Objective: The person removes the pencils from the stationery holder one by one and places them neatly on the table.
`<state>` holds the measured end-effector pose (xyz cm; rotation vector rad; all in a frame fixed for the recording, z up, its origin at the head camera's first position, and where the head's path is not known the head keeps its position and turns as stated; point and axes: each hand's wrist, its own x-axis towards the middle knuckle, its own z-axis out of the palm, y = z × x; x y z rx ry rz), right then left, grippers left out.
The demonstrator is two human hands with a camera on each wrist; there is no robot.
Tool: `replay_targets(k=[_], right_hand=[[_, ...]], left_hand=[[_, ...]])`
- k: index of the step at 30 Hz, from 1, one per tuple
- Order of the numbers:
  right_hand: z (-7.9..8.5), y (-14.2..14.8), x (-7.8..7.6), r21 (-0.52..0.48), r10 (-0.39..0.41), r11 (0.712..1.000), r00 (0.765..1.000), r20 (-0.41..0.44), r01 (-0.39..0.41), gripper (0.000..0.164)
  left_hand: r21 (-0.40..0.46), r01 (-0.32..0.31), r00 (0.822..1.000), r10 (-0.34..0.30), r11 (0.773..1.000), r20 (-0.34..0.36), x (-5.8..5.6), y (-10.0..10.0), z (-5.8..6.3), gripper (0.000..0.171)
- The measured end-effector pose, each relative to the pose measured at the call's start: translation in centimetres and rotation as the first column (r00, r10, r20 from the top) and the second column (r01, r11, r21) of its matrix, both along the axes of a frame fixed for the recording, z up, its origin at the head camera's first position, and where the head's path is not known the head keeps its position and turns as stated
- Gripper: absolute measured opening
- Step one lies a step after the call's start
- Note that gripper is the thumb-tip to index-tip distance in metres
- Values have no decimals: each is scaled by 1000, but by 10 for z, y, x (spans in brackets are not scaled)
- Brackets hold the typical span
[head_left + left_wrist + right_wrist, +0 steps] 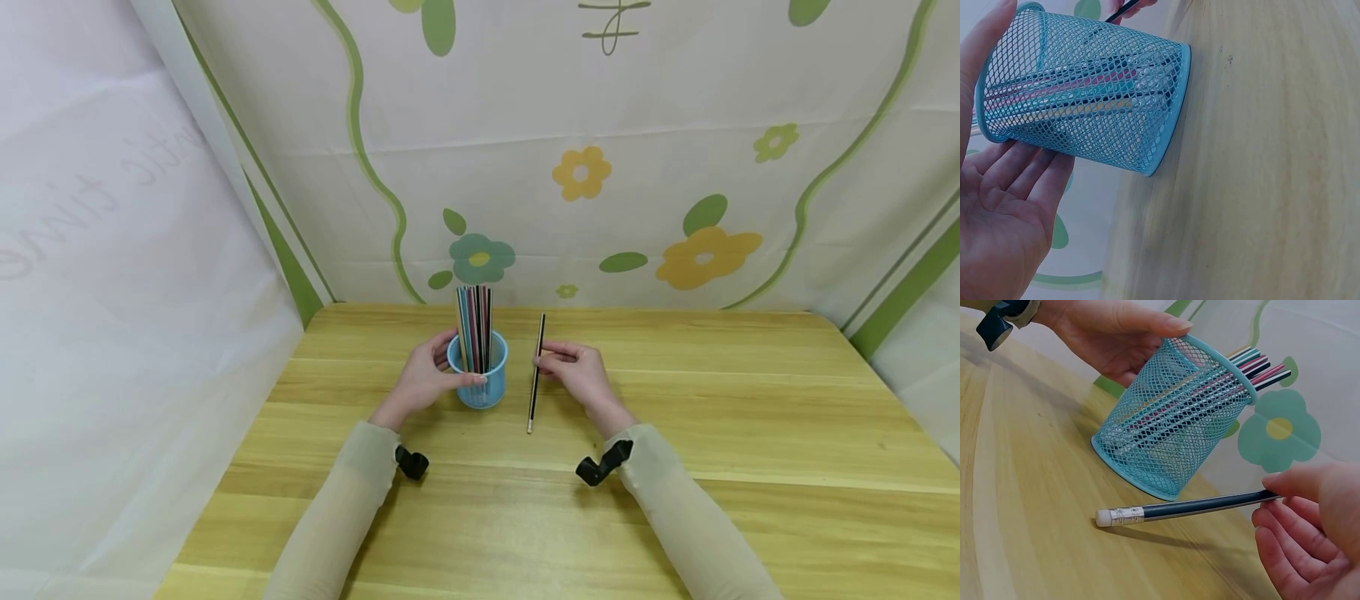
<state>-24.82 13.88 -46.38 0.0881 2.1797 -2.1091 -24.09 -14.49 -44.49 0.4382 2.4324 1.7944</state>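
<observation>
A light blue wire-mesh pencil cup (pixel 491 393) stands on the table. Several pencils (pixel 474 321) in black, red, teal and yellow lean together inside it. My left hand (pixel 426 377) grips the cup near its rim, thumb on the near side and fingers round the far side. To the right of the cup, my right hand (pixel 583 377) pinches a black striped pencil (pixel 1204 505) between thumb and fingers. Its white eraser (pixel 1104 518) points down toward me and its other end points up and away. The pencil is apart from the cup.
The wooden table (pixel 495 533) reaches back to a white cloth (pixel 510 100) printed with flowers and vines. Another white cloth (pixel 112 333) hangs at the left. Black wrist mounts (pixel 600 467) sit on both beige sleeves.
</observation>
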Motion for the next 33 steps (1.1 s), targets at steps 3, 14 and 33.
replay_targets(k=[3, 14, 33], right_hand=[[-1, 0, 0, 13, 2, 1000, 1000, 3, -2, 41], [-2, -2, -1, 38, 3, 999, 1000, 3, -3, 40], [-5, -5, 0, 63, 22, 998, 999, 37, -24, 38]], left_hand=[[4, 3, 1000, -3, 1000, 4, 0, 0, 0, 96], [-8, -5, 1000, 5, 1000, 6, 0, -1, 2, 96], [-14, -8, 1000, 8, 1000, 6, 1, 1, 1, 95]])
